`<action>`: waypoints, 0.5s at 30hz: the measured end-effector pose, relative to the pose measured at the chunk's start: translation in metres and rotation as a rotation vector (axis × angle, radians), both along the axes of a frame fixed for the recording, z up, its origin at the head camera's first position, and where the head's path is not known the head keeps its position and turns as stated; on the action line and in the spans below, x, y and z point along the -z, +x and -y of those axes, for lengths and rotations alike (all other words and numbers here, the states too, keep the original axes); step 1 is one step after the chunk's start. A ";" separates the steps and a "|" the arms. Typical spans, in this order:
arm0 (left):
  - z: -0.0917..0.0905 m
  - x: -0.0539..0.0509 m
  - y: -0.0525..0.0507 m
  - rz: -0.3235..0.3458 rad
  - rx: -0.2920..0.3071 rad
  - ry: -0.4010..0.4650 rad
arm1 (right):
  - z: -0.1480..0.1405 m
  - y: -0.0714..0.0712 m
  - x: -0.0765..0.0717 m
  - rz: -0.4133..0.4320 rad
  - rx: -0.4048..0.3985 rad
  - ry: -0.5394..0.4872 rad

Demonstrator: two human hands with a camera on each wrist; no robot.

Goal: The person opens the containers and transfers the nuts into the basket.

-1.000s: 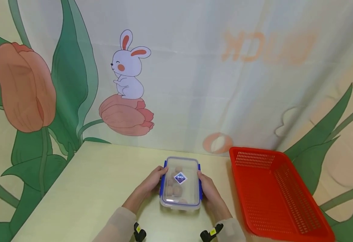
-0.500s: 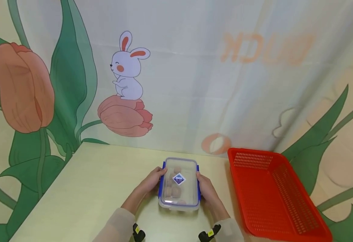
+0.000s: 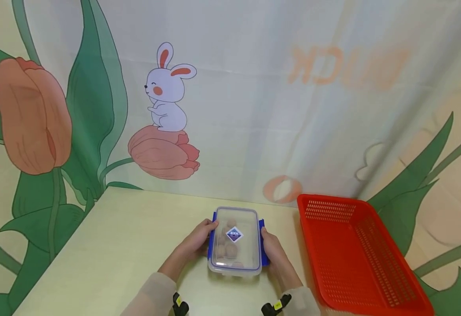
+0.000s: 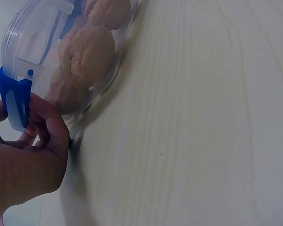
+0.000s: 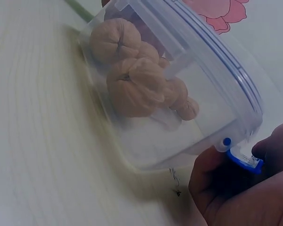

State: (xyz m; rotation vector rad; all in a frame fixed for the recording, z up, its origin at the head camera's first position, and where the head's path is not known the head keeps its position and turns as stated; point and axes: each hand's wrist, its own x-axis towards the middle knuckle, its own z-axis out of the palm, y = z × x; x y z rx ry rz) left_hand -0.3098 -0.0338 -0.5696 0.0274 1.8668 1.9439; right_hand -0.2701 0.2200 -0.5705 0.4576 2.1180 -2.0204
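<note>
A clear plastic food container [image 3: 244, 239] with a blue-edged lid and a diamond label lies on the table, several walnuts [image 5: 134, 87] visible inside. My left hand [image 3: 198, 237] grips its left side; in the left wrist view, that side's blue latch [image 4: 14, 101] sits between thumb and fingers. At the opposite side my right hand [image 3: 275, 249] holds the container by its right latch [image 5: 245, 162], which stands swung outward from the wall. The lid [image 3: 246, 219] lies on the container. Parts of both latches are hidden behind the fingers.
A red plastic basket [image 3: 349, 259] with slotted walls stands on the table to the right of the right hand. Behind the pale wooden table [image 3: 135, 228] hangs a printed curtain [image 3: 230, 109] with tulips and a rabbit.
The right latch has swung outward from the container's side, and the right hand has shifted slightly right with it. The left hand and the container stay nearly in place.
</note>
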 end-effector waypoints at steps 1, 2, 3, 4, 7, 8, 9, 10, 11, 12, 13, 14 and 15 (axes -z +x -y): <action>0.001 -0.001 0.000 0.007 0.000 -0.005 | 0.000 0.000 0.000 -0.002 0.007 -0.004; 0.001 -0.001 0.000 0.011 0.002 -0.005 | 0.000 0.001 -0.001 -0.009 0.016 0.001; 0.002 -0.001 0.000 0.015 0.001 -0.009 | 0.000 0.002 -0.001 -0.026 0.024 0.029; 0.003 -0.002 0.000 0.020 0.001 -0.008 | 0.000 0.003 -0.002 -0.043 0.032 0.081; 0.003 -0.003 0.000 0.033 0.003 -0.001 | 0.001 0.006 -0.006 -0.095 0.044 0.249; 0.003 -0.003 0.000 0.036 0.006 0.004 | 0.002 0.007 -0.008 -0.106 0.041 0.313; 0.003 -0.003 0.000 0.038 0.007 0.004 | 0.003 0.008 -0.010 -0.112 0.025 0.371; 0.003 -0.002 0.000 0.041 0.008 0.008 | 0.004 0.009 -0.012 -0.114 0.003 0.416; 0.003 -0.002 0.000 0.042 0.009 0.009 | 0.005 0.010 -0.015 -0.118 -0.023 0.434; 0.002 -0.001 -0.001 0.042 0.009 0.011 | 0.006 0.010 -0.017 -0.120 -0.049 0.458; 0.002 -0.001 -0.001 0.041 0.009 0.013 | 0.007 0.011 -0.018 -0.124 -0.075 0.476; 0.002 -0.001 -0.001 0.038 0.010 0.015 | 0.007 0.011 -0.020 -0.121 -0.094 0.484; 0.001 0.000 -0.002 0.035 0.012 0.020 | 0.007 0.012 -0.019 -0.119 -0.110 0.490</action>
